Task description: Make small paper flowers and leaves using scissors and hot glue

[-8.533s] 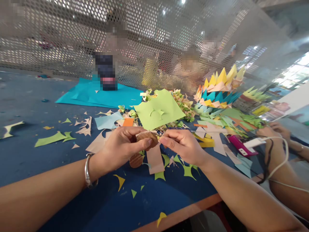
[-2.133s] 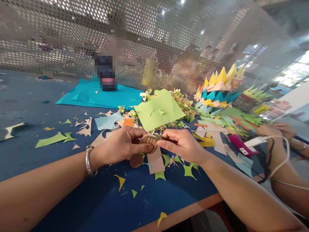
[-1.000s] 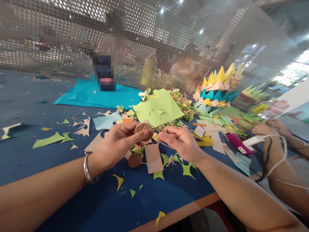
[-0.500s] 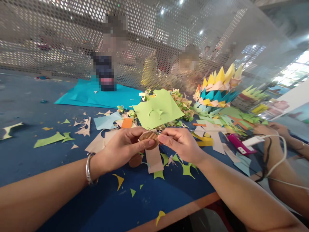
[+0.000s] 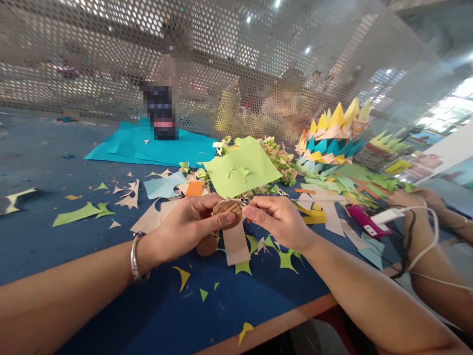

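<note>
My left hand (image 5: pixel 188 224) is closed, its thumb pressed flat on a round brown disc (image 5: pixel 222 221) with a wood-like striped surface. Right beside the disc's edge, my right hand (image 5: pixel 275 219) pinches a thin, rod-like tool (image 5: pixel 314 200). Its shaft sticks out to the right past my knuckles, and its tip lies close to the disc's upper right edge. Whether the tip touches the disc, I cannot make out. Under my left hand lies a second brown disc (image 5: pixel 207 245), partly hidden. A beige paper strip (image 5: pixel 236 246) rests on the table below both hands.
Beyond my hands lies a green paper sheet (image 5: pixel 246 170) on small folded pieces. Blue sheets (image 5: pixel 185 148) lie behind. A layered paper model (image 5: pixel 334 140) stands at the back right. A magenta power strip (image 5: pixel 364 220) with cables and another person's hands (image 5: pixel 410 202) are on the right.
The brown disc has shifted very slightly left and tilted a little in my left hand. Both hands otherwise stay in place.
</note>
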Available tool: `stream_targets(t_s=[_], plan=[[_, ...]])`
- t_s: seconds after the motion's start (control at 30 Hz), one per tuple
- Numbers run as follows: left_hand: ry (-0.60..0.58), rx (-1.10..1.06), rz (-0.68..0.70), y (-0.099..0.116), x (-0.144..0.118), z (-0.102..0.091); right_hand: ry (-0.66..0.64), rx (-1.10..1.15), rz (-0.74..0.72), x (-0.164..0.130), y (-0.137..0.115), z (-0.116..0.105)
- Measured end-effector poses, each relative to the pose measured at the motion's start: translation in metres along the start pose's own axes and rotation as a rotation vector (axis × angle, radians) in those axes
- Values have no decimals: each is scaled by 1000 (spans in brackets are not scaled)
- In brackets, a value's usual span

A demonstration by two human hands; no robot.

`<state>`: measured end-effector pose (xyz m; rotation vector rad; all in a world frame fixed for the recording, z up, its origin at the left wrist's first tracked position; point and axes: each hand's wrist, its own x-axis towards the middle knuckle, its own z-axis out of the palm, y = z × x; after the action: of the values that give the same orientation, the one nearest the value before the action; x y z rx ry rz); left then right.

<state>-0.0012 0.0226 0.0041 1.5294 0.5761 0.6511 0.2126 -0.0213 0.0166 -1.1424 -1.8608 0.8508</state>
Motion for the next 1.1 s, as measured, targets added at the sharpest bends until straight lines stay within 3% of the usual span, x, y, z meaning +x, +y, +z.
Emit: stream_targets(t_s=[0.3,0.8,1.0,1.1], plan=[[15,49,113,-2,3,-1,9,7,-8,1,2,0],[-30,76,128,-2,5,-2,27,22,-35,1,4,0],[106,120,111,-1,6,-1,102,42,-27,0,5,-2],[118,236,95,0,6,-6,110,53,-40,-1,5,-4]])
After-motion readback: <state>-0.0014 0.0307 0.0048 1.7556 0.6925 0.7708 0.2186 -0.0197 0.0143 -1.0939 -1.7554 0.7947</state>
